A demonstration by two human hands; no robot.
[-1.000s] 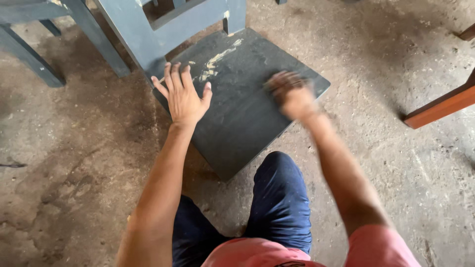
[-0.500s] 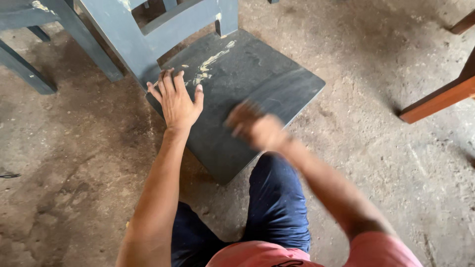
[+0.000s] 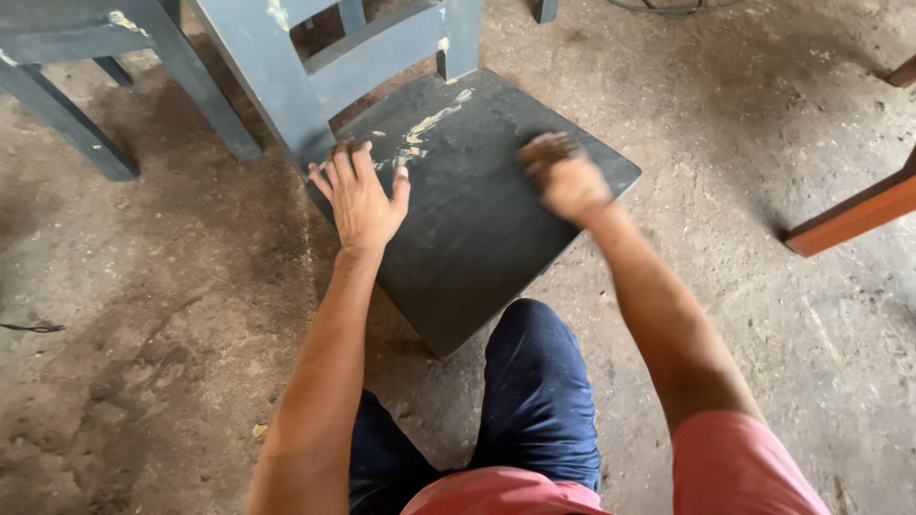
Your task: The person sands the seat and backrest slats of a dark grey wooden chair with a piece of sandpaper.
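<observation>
Apparently sanding, the left hand is pressing its spread, empty fingers on the dark chair seat at frame centre, while the blurred right hand is rubbing its upper right part, fingers curled on something I cannot tell.

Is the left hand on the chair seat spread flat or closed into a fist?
Spread flat: the left hand lies palm down on the chair seat, fingers apart near its back edge.
</observation>
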